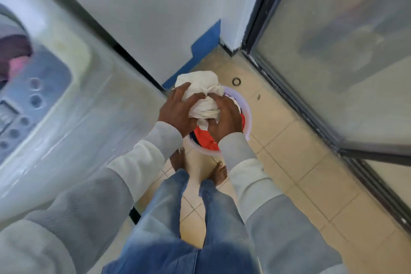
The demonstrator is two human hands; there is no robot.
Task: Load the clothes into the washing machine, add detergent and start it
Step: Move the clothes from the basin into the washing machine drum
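A bunched white cloth point(201, 89) is held above a pale round basin point(248, 118) on the floor. My left hand point(178, 110) grips its left side and my right hand point(224, 118) grips its right side. Under my hands, orange and dark clothes point(203, 138) lie in the basin. The top-loading washing machine point(73, 104) stands at the left, wrapped in clear plastic, with its control panel point(29, 104) of round buttons. Its drum opening point(11, 60) at the far left edge shows pinkish cloth inside.
White wall and a blue skirting strip point(204, 44) lie behind the basin. A glass sliding door with a dark frame point(289, 100) runs along the right. A small ring point(236, 81) lies on the beige tiles. My bare feet point(220, 173) stand just before the basin.
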